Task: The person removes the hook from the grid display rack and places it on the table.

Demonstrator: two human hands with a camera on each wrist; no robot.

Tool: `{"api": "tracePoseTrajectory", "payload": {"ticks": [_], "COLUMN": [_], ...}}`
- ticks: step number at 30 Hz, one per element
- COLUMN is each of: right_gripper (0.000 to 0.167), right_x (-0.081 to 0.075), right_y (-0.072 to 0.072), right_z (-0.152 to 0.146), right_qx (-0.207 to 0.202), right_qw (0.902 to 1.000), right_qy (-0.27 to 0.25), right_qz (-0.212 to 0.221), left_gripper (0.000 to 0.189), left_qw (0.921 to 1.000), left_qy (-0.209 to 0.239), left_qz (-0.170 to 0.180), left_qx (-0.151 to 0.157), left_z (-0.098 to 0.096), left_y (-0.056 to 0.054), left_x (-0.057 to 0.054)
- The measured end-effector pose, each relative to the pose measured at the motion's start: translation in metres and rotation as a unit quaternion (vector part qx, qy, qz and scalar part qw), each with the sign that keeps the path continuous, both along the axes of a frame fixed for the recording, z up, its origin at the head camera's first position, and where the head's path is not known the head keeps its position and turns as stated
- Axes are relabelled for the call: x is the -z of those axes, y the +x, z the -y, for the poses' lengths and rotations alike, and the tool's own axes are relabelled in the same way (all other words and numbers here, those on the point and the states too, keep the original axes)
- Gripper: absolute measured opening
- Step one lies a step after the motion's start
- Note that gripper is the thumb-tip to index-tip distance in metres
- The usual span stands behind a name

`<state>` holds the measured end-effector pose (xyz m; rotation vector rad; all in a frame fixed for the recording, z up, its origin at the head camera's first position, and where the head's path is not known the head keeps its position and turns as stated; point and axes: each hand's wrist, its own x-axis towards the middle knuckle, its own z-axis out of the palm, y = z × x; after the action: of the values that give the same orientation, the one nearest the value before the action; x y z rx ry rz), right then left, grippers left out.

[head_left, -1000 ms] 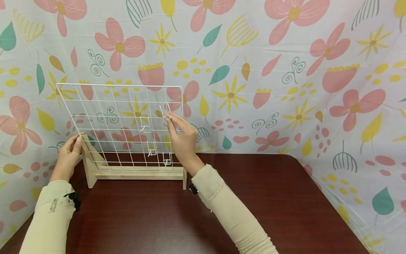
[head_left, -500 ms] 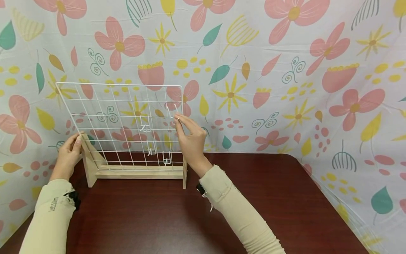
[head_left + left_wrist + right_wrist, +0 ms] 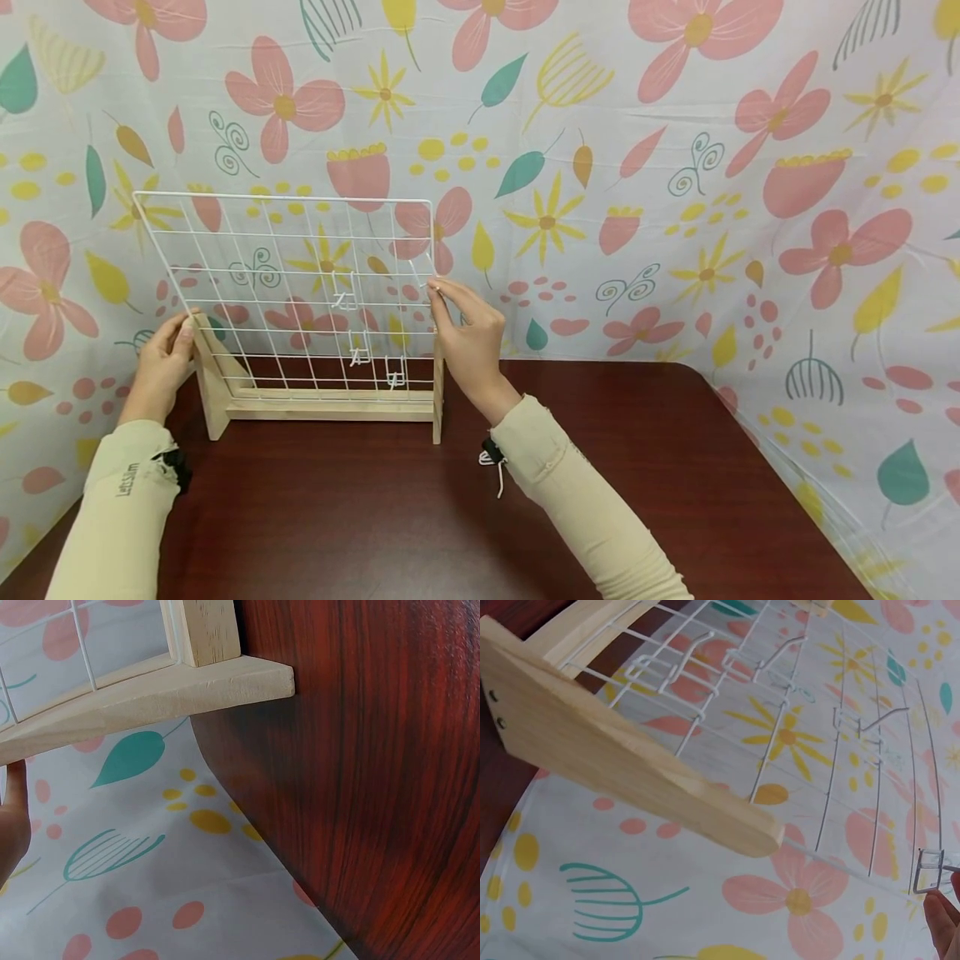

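Observation:
A white wire grid rack [image 3: 285, 233] with a pale wooden stand [image 3: 213, 400] stands on the table's left part. My left hand [image 3: 162, 358] grips the top of the stand's left side piece, its thumb in front. Between thumb and fingertips, my right hand [image 3: 472, 337] pinches a white wire hook [image 3: 928, 871] at the grid's right edge. Three similar hooks hang on the grid in a diagonal: an upper hook [image 3: 344, 292], a middle hook [image 3: 358, 348] and a lower hook [image 3: 394, 373]. Only a little of the left hand shows in the left wrist view.
The dark red-brown wooden table [image 3: 600, 467] extends to the right and front of the rack. A flower-patterned cloth [image 3: 570, 275] hangs close behind it and along both sides. Each sleeve has a black wrist device, the right device [image 3: 492, 452] with a white cord dangling.
My right hand has moved right and slightly down with the hook, from inside the grid's right columns to its right edge. The left hand and the rack stay in place.

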<state>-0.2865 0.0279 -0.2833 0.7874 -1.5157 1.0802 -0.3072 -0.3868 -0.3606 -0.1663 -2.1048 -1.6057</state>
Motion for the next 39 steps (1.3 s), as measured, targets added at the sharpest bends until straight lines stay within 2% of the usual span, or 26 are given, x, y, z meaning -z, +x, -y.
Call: {"api": "tracePoseTrajectory", "payload": {"ticks": [8,13,19,33,39], "right_gripper": [0.015,0.014,0.014,0.018,0.018], "right_x": [0.009,0.014,0.019,0.030,0.032], "right_y": [-0.001,-0.001,0.000,0.000,0.003], "right_z": [-0.014,-0.022,-0.030,-0.039,-0.041], "right_qx": [0.004,0.005,0.020,0.019,0.010], "right_qw": [0.9999,0.9999,0.9993,0.9973,0.9955], "right_qy": [0.009,0.013,0.023,0.049,0.066], "right_qz": [-0.009,-0.006,-0.023,-0.050,-0.068], "left_gripper": [0.045,0.046,0.046,0.045,0.046], "left_qw": [0.9999,0.9999,0.9990,0.9996,0.9994], "left_qy": [0.011,-0.010,-0.040,-0.026,-0.032], "left_qz": [-0.008,-0.001,0.011,-0.002,0.008], "left_qx": [0.009,-0.002,-0.020,-0.012,-0.012], "left_z": [-0.002,-0.003,-0.004,-0.003,-0.001], "left_y": [0.000,0.001,0.003,0.003,0.003], "left_x": [-0.001,-0.001,-0.001,0.000,-0.002]}}
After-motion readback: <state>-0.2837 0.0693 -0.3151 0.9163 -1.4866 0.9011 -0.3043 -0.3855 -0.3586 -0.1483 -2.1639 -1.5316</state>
